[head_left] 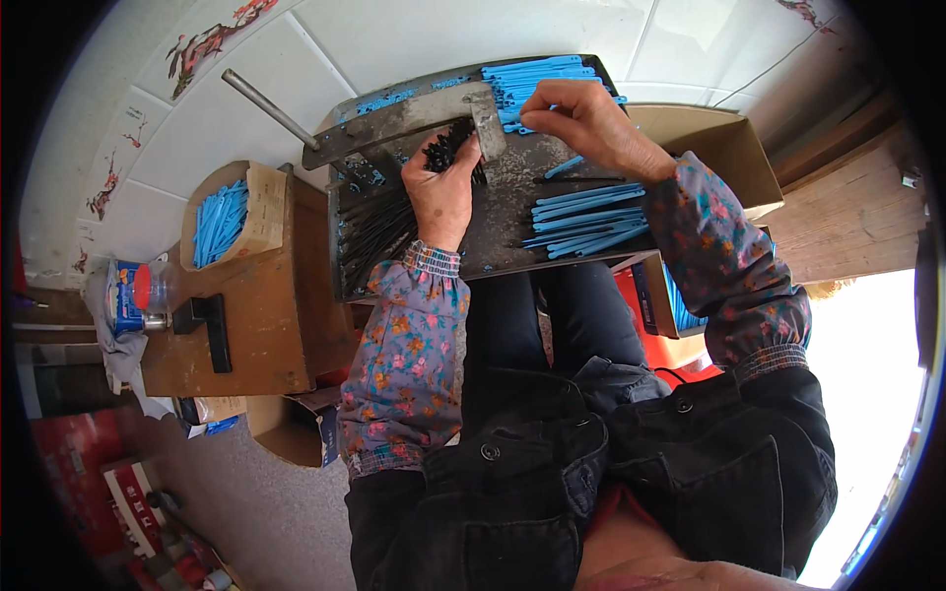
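My left hand (439,202) is closed round a bundle of thin black sticks (450,148), their ends pointing up beside the metal block of a lever-like press (488,123). To the right, my right hand (591,126) is curled with thumb and forefinger pinched; whatever it may hold is too small to make out. It hovers next to a stack of long flat blue plastic strips (537,79) at the back of the dark metal tray (498,212). More blue strips (581,219) lie side by side at the tray's front right. Loose black sticks (379,231) are spread at its left.
A steel rod handle (266,110) sticks out left from the press. On the wooden cabinet (256,315) stand a carton of blue pieces (264,212), a red-lidded jar (148,288) and a black bracket (209,330). A cardboard box (759,158) adjoins the tray's right side.
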`<state>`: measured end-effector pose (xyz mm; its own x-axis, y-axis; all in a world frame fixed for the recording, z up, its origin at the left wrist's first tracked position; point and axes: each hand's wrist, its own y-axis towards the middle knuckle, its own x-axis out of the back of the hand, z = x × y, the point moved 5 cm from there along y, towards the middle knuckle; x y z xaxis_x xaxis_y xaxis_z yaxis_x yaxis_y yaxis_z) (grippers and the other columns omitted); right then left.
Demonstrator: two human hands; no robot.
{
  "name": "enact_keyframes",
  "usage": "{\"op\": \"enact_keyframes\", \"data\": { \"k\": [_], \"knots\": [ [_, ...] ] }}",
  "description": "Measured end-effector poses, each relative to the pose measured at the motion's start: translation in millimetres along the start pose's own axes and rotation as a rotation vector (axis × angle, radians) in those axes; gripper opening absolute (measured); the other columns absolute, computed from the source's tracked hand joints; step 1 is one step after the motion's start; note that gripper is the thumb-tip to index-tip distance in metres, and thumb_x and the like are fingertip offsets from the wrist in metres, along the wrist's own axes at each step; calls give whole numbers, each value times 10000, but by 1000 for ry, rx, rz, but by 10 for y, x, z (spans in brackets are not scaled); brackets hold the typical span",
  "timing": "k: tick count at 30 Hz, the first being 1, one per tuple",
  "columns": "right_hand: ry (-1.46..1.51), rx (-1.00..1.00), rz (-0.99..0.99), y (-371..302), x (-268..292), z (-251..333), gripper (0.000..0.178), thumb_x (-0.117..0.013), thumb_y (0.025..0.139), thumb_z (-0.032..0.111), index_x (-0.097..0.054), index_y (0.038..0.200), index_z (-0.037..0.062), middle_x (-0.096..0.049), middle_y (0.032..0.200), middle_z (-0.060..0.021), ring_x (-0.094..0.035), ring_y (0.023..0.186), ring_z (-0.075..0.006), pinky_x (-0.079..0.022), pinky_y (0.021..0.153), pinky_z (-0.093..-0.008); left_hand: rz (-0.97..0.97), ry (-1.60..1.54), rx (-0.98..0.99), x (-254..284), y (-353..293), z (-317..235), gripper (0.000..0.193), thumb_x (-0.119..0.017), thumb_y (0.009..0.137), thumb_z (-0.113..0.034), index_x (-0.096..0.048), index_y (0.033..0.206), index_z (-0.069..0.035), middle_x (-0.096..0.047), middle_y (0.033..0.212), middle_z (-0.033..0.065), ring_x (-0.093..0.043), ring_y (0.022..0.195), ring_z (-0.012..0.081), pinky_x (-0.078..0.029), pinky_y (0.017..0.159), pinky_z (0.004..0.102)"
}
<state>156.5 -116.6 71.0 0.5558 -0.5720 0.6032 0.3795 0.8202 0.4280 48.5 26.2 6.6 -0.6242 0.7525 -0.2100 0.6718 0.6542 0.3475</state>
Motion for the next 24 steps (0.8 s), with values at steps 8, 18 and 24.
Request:
{"op": "enact_keyframes", "data": {
  "k": [8,18,24],
  "knots": [
    [129,-85,-56,63,-192,-85,103,-613,887,84,-625,870,-17,-541,705,-22,-454,643,-71,-388,571,-237,21,-30,35,-4,14,-21,103,-681,838,-41,-679,908,34,-651,768,1,-557,688,60,-443,628,229],
    [-489,286,150,-231,171,-541,112,-659,809,139,-657,813,28,-617,748,-114,-597,714,-282,-479,655,-375,83,-57,118,-45,-19,-93,142,-654,870,-63,-667,966,41,-674,849,46,-604,732,122,-477,677,258],
    [-451,209,214,-232,29,-523,89,-651,799,136,-649,829,52,-610,771,-104,-591,763,-291,-485,695,-393,108,40,91,-2,-27,-33,164,-666,874,-122,-681,942,27,-649,756,6,-577,644,84,-451,621,229]
  ]
}}
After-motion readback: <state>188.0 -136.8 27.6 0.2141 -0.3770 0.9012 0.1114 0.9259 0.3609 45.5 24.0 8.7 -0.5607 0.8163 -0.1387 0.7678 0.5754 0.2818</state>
